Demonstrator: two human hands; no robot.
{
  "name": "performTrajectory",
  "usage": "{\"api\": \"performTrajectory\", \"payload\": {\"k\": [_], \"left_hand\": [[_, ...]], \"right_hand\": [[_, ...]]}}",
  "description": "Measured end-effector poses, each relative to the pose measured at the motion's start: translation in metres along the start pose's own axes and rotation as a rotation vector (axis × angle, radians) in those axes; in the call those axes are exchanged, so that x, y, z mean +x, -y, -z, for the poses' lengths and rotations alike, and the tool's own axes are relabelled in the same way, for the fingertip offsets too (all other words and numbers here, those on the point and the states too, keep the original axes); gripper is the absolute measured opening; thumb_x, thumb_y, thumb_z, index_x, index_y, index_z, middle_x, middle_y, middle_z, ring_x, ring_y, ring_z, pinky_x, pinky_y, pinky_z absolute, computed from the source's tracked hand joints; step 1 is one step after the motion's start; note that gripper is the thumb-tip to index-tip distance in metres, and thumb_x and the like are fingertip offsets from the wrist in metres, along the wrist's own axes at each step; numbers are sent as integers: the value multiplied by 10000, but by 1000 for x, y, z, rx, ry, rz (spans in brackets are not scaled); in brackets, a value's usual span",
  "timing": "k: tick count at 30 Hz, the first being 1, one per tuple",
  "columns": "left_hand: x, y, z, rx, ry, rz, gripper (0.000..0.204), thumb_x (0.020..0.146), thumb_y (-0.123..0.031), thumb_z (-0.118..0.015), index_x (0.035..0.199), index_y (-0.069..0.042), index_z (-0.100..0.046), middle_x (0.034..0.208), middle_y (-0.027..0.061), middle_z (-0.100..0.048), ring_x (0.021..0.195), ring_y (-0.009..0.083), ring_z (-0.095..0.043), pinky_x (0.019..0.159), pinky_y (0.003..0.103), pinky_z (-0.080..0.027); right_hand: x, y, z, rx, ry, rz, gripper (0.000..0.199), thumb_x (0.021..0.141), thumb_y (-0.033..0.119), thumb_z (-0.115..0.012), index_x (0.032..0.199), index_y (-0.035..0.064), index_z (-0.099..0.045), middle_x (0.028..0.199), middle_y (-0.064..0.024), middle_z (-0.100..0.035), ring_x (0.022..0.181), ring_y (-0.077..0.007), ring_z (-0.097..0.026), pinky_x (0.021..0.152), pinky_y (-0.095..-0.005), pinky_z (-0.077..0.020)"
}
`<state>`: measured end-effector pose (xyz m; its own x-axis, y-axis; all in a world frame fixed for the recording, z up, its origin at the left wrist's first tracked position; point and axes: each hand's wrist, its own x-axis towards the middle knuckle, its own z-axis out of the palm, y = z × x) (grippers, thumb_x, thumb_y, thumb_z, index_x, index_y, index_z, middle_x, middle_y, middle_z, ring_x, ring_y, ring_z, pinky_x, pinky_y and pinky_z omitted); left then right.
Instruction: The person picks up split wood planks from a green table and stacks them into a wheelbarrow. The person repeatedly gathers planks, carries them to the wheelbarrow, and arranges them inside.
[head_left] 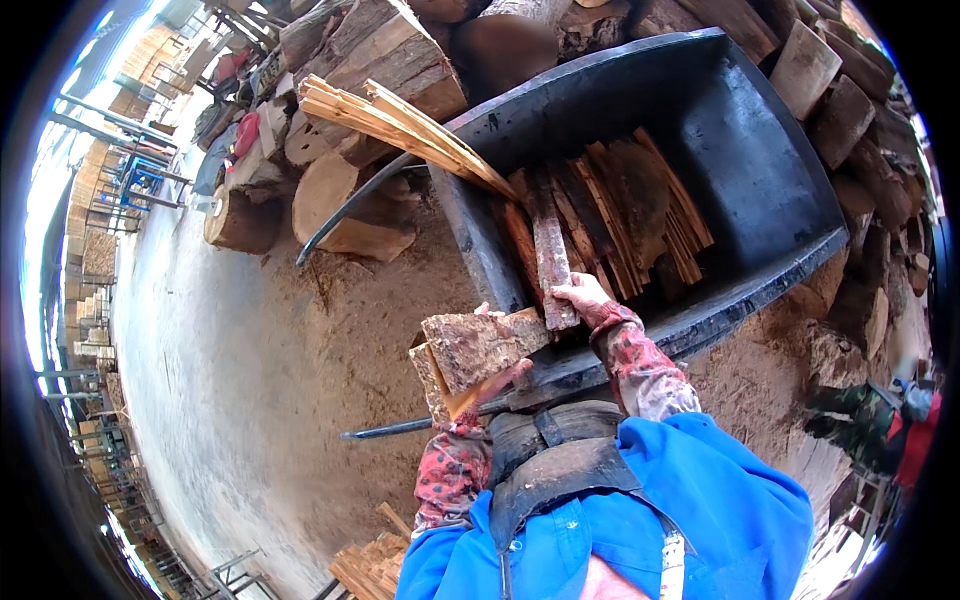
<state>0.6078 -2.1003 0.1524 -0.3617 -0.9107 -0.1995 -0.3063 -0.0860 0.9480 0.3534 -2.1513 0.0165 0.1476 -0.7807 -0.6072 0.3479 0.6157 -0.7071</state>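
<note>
My left hand (497, 385), in a red patterned glove, grips a stack of split firewood pieces (470, 355) with bark on top, held just outside the near rim of a dark metal wheelbarrow (745, 150). My right hand (592, 300) rests on the near end of a long bark-covered slab (551, 255) that lies inside the wheelbarrow tub. Beside that slab, several thin split boards (640, 215) lie side by side in the tub.
A bundle of pale split sticks (400, 120) leans over the wheelbarrow's far left rim. Cut logs (350, 205) and stacked blocks (835, 100) ring the wheelbarrow. Sawdust covers the ground. A pile of thin sticks (370, 565) lies near my left. Another person (880, 425) crouches at the right.
</note>
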Motion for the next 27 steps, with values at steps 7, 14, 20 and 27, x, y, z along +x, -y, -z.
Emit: {"api": "performTrajectory", "payload": {"k": [7,14,20,27], "left_hand": [[-5,-39,8,-578,45,97,1135,607,-280,-951,1487,-28,-279,1275,29,-499,1215,197,-465,1135,364,-315],[-10,1,-1,-853,30,107,1024,591,-177,-897,1449,-16,-360,1285,135,-538,1209,332,-503,1066,424,-403],[9,11,22,-52,23,-359,1037,582,-165,-923,1442,-19,-362,1283,152,-547,1202,326,-535,1043,401,-440],[4,-23,40,68,-25,-363,850,672,-139,-887,1391,-22,-449,1292,136,-592,1191,255,-591,1024,332,-473]], "right_hand": [[-80,5,6,-687,-138,343,417,809,123,-670,1190,-25,-587,947,-115,-690,854,-196,-664,784,-335,-535],[-123,15,-44,-1115,-73,507,881,707,273,-849,1433,39,-408,1375,-227,-473,1263,-392,-484,1047,-408,-420],[-145,58,-131,-190,205,235,726,821,117,-753,1456,93,-402,1406,-128,-483,1289,-258,-492,1088,-377,-411],[-138,66,-144,341,265,-77,477,967,229,-631,1405,136,-467,1312,-32,-567,1214,-154,-550,1043,-394,-456]]}}
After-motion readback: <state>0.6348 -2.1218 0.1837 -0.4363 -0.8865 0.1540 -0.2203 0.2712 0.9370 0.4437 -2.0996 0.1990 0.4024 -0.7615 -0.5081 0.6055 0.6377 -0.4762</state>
